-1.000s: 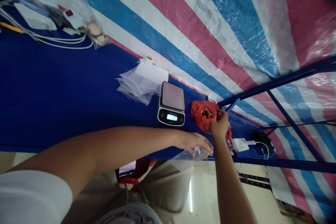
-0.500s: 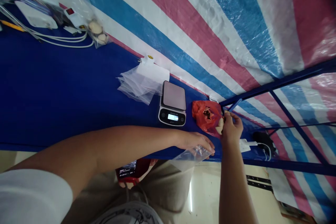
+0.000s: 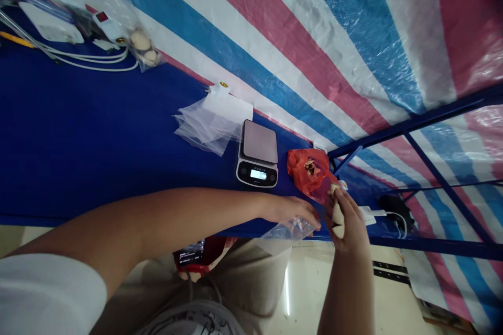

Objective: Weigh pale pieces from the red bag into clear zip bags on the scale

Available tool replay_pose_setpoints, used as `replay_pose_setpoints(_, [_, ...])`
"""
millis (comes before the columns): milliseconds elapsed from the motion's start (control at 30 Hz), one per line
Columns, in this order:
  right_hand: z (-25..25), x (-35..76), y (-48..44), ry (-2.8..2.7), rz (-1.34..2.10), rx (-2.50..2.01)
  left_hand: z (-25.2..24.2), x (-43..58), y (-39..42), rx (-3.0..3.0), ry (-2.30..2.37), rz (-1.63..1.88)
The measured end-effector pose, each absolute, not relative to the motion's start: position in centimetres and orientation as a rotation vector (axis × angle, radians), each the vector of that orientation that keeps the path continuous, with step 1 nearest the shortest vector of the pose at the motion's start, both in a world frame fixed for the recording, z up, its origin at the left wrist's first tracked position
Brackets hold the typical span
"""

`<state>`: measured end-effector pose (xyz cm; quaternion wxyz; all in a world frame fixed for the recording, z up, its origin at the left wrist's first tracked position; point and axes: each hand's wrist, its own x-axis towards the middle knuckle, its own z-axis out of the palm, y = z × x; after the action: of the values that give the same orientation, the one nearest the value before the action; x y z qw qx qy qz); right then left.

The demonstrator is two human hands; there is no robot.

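My left hand (image 3: pixel 294 209) is closed on a clear plastic bag (image 3: pixel 278 236), which hangs over the table's front edge. Pale, dried-looking pieces (image 3: pixel 338 215) lie in my right hand (image 3: pixel 351 220), its fingers wrapped round them close to the left fingertips. Just beyond both hands sits a red plastic bag (image 3: pixel 304 178), its mouth open and brownish pieces (image 3: pixel 312 167) showing inside. A digital kitchen scale (image 3: pixel 259 142) with a lit display stands to the left of the red bag, and its weighing plate carries nothing.
Flat clear bags (image 3: pixel 208 128) lie left of the scale near a white plug adapter (image 3: pixel 219 90). Farther left are a bag of pale pieces (image 3: pixel 142 44) and white cables (image 3: pixel 98 63). A blue metal frame (image 3: pixel 440 183) rises at the right, beside a white charger (image 3: pixel 369 214).
My right hand has drawn back from the red bag toward me, turning so the pale pieces show in it. My left hand and the clear bag have hardly moved.
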<state>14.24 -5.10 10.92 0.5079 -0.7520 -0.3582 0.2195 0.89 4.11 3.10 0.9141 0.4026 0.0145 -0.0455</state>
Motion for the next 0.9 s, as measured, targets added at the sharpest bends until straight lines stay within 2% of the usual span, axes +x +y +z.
replay_pose_setpoints(100, [11.5, 13.0, -6.4, -0.725, 0.584, -1.859, 3.2, 1.0, 3.9, 0.826, -0.01, -0.127])
replay_pose_setpoints(900, [12.4, 12.3, -10.6, -1.018, 0.655, -2.104, 2.9, 1.0, 3.3, 0.894, -0.081, -0.128])
